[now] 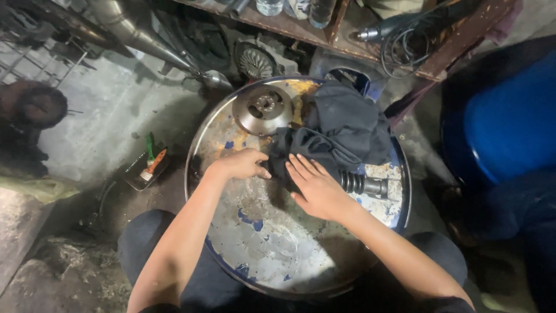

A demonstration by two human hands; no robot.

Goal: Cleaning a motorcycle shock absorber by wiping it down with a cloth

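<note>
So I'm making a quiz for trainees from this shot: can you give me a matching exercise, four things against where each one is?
Things:
1. metal disc
2. dark cloth
3. ribbed rubber boot
4. left hand

Places:
A. beside the right hand, poking out from under the cloth
B. far side of the drum top
C. gripping the cloth's near edge
D. heaped on the drum's right half

Pairs: 1-B, 2-D, 3-A, 4-C

the scene is dim, with soft light falling from above onto the drum lid (272, 249), whose worn metal shows a pale glare nearest the viewer. around the drum lid the floor sinks into deep shadow. the dark cloth (341, 127) on it loses detail. edges look slightly soft and curved; the forearms are mildly blurred.
</note>
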